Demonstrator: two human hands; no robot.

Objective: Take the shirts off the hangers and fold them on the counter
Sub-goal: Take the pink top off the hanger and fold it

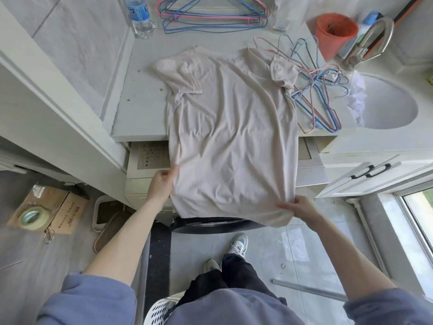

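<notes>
Shirt (232, 127) hem pinched in left hand (161, 184) and right hand (301, 206), I'd pull evenly to flatten the seemingly twisted sleeve (283, 71).

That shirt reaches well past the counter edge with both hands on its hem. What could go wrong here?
The shirt lies only partly on the counter; the left hand and right hand hold its hem past the edge, so a loosened grip could let it slide off. Its sleeve lies against the loose hangers, whose hooks might snag the cloth in folding.
</notes>
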